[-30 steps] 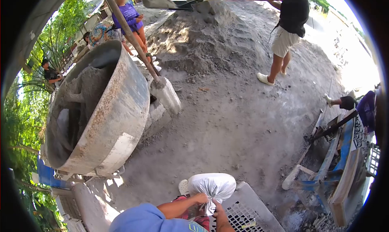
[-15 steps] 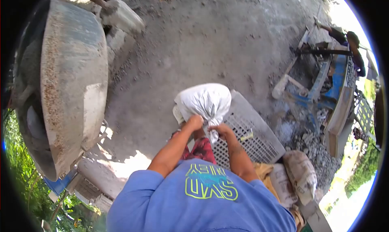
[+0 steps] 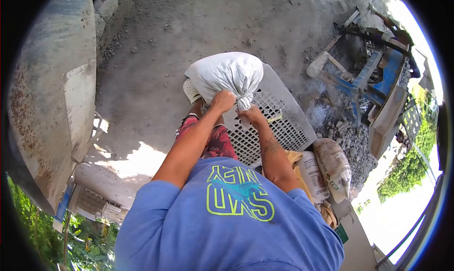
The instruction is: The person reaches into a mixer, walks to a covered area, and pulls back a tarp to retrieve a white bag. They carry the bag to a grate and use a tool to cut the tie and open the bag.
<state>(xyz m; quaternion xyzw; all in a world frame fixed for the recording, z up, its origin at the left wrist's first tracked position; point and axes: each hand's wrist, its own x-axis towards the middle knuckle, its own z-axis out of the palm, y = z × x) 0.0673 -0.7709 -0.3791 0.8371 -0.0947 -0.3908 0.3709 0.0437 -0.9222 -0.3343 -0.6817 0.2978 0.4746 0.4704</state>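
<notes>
A full white sack (image 3: 227,74) stands in front of my legs, its neck gathered and twisted at the side nearest me. My left hand (image 3: 223,101) is closed at the left of the neck, fingers on the sack's cloth. Around the bunched end of the neck, on the right, my right hand (image 3: 251,116) is wrapped. The sack rests partly over the edge of a grey perforated plastic crate (image 3: 288,105). A pale clog (image 3: 191,91) on my foot shows beside the sack's left side.
A large rusty metal drum (image 3: 56,82) stands at the left. At the right are a blue metal frame (image 3: 364,77), a gravel pile (image 3: 354,162) and printed bags (image 3: 332,169). A person's dark arm (image 3: 399,34) shows at the upper right.
The view has shifted, so sack, crate and hands appear higher and slightly left. Both hands stay at the sack's neck, which now looks more tightly bunched.
</notes>
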